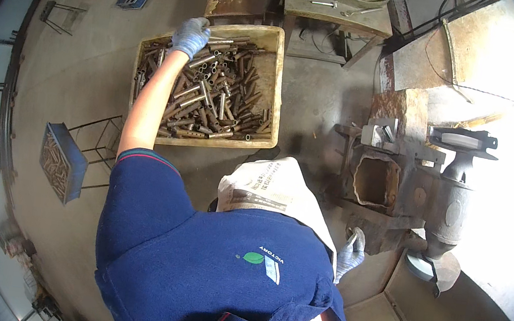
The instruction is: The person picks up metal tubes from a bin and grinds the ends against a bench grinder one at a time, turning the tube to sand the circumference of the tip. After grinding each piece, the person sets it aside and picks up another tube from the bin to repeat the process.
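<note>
Many metal tubes [213,99]: heaped in a yellowish bin [279,59].
Left hand [191,37]: gloved, at the bin's far rim; fingers curled, grip cannot be told.
Right hand [351,257]: gloved, left of the bench grinder [448,208]; fingers bent, contents unclear.
Floor [313,103]: grey; blue crate [76,169] at left, worktable [328,16] beyond.

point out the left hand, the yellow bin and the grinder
left hand [190,38], head view, on the back of the glove
yellow bin [271,65], head view, on its bare right inner wall
grinder [448,212], head view, on its motor housing
</note>
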### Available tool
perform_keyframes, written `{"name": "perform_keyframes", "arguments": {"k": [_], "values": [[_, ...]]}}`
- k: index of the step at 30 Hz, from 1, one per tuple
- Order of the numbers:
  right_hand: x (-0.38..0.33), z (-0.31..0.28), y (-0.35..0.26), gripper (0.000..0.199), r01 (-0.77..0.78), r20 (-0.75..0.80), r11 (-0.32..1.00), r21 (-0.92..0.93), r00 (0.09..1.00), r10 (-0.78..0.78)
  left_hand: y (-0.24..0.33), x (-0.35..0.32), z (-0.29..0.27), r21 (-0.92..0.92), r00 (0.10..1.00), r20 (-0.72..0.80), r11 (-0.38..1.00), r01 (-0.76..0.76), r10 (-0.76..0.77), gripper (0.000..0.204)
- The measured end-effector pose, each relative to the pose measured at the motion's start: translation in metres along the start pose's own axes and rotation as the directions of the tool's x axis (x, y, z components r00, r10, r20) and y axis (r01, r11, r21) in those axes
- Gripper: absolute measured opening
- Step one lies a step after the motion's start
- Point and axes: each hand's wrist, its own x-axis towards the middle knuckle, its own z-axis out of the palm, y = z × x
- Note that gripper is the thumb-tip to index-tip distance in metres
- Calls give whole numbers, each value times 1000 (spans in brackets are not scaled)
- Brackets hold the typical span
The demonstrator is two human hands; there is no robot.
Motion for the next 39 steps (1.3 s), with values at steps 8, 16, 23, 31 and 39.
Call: {"name": "perform_keyframes", "arguments": {"k": [8,16,23,31,39], "values": [[11,21,-11,20,-28,61,998,50,998,25,-7,14,15,292,974,225,955,-61,-6,32],[13,16,1,18,-29,71,997,65,997,24,-11,29,25,370,955,286,928,-36,-77,27],[4,3,1,15,-33,-11,997,73,999,34,5,0,-7,-92,997,-36,993,-69,66,15],[18,13,-77,19,358,41,915,-186,933,-357,212,-113,9,-942,801,272,316,110,533,17],[13,-28,-92,39,525,-22,838,-150,845,-534,369,-245,45,-830,304,530,409,380,792,25]]}}
